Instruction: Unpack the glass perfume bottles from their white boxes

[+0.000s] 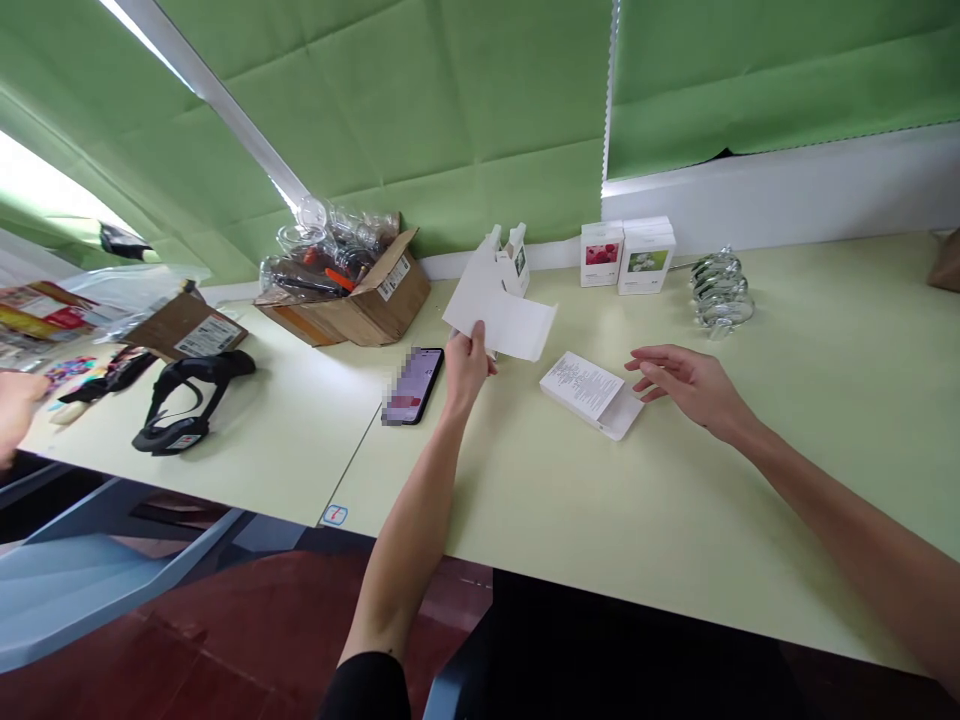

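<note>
My left hand (465, 368) pinches the lower edge of a flat white card sheet (501, 308) and holds it up above the pale table (525, 480). My right hand (688, 385) hovers just right of a small white printed box (592, 393) lying flat on the table, with its fingers spread and nothing in them. A phone (414, 386) with a lit screen lies just left of my left hand.
Two white boxes with flower pictures (628, 255) stand at the back wall, with clear glass pieces (720, 290) to their right. An open cardboard box of clutter (352, 290) and a black headset (187, 395) lie to the left. Another person's hand (16, 405) shows at the far left.
</note>
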Demonstrator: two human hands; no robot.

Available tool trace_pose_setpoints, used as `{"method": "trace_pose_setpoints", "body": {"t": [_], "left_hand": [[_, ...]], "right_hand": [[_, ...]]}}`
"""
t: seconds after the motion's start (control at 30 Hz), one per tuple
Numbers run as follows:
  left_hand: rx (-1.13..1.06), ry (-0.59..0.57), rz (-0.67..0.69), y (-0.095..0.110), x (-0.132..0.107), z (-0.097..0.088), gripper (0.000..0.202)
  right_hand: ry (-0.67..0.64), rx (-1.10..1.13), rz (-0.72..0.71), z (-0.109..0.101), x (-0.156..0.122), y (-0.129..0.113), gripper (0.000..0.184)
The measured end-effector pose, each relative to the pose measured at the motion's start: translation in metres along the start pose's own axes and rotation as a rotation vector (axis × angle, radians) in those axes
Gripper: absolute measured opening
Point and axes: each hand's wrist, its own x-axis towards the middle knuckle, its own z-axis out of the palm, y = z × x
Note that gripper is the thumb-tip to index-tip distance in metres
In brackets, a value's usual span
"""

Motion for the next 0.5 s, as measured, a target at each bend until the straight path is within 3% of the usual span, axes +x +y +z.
{"method": "trace_pose_setpoints", "body": {"t": [0.2, 0.33, 0.5], "left_hand": [[0.170, 0.174, -0.006, -0.019, 0.022, -0.034, 0.053], [0.239, 0.252, 0.020, -0.023, 0.027, -0.041, 0.048], [0.484, 0.416, 0.149, -0.027, 0.030, -0.044, 0.043]], "right_hand": [[0.038, -0.001, -0.017, -0.004, 0.004, 0.004, 0.033], [0.041, -0.010, -0.012, -0.005, 0.003, 0.002, 0.032], [0.037, -0.041, 0.038, -0.005, 0.001, 0.000, 0.030]]}}
